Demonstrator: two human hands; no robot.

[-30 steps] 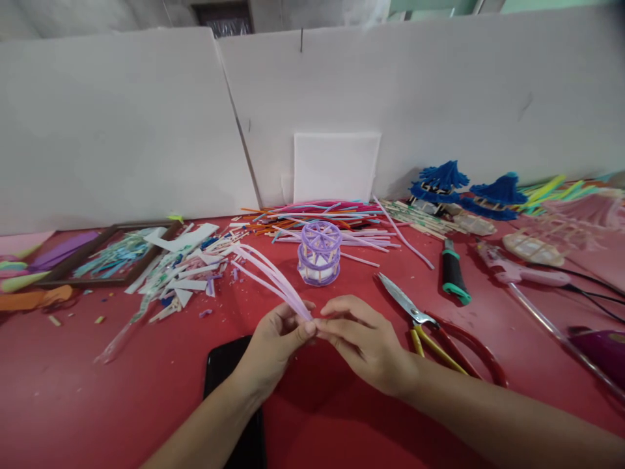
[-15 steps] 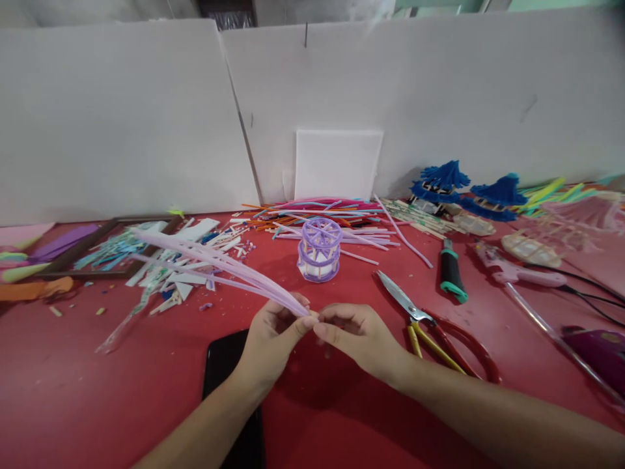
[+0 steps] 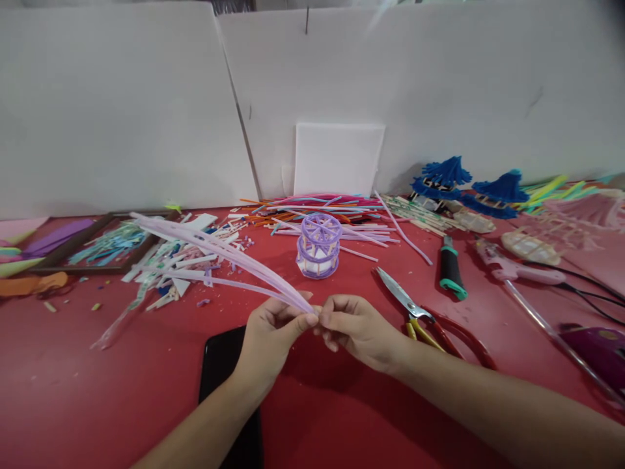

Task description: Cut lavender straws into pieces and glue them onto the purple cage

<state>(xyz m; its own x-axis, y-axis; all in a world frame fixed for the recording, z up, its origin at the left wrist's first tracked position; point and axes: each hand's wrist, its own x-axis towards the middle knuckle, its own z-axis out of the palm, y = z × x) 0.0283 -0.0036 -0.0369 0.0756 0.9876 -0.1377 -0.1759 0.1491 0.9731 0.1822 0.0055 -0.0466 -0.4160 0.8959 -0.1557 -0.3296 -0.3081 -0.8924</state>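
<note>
My left hand [image 3: 271,332] and my right hand [image 3: 354,327] meet fingertip to fingertip over the red table [image 3: 97,391]. Both pinch the near ends of a bundle of pale lilac straw strips [image 3: 219,255], which fan out up and to the left over the paper scraps. Beyond my hands stands a small purple drum-shaped straw model [image 3: 319,246], upright and untouched.
Scissors with red and yellow handles [image 3: 420,312] lie right of my right hand, a black-and-green knife [image 3: 449,268] beyond them. A black phone [image 3: 227,384] lies under my left forearm. Coloured straws [image 3: 322,208], paper scraps [image 3: 176,267], blue tassel models [image 3: 463,185] and a glue gun [image 3: 517,270] crowd the back.
The straw bundle has swung from pointing away to fanning far out to the left. My hands have stayed pinched together and shifted slightly away from me.
</note>
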